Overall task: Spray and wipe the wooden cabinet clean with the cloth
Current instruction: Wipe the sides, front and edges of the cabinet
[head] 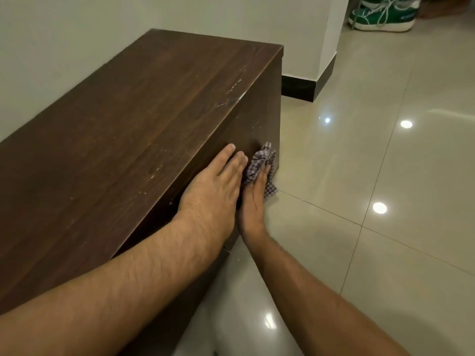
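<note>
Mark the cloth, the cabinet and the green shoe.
cloth (261, 159): head view, bunched upper folds.
cabinet (144, 119): head view, bare top panel.
green shoe (372, 18): head view, green side panel.

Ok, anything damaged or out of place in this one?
Whitish streaks and specks mark the cabinet top near its front edge, pale against the dark wood; scratches or residue, I cannot tell. The right hand presses the cloth on the front instead.

Cloth partly under right hand
</note>
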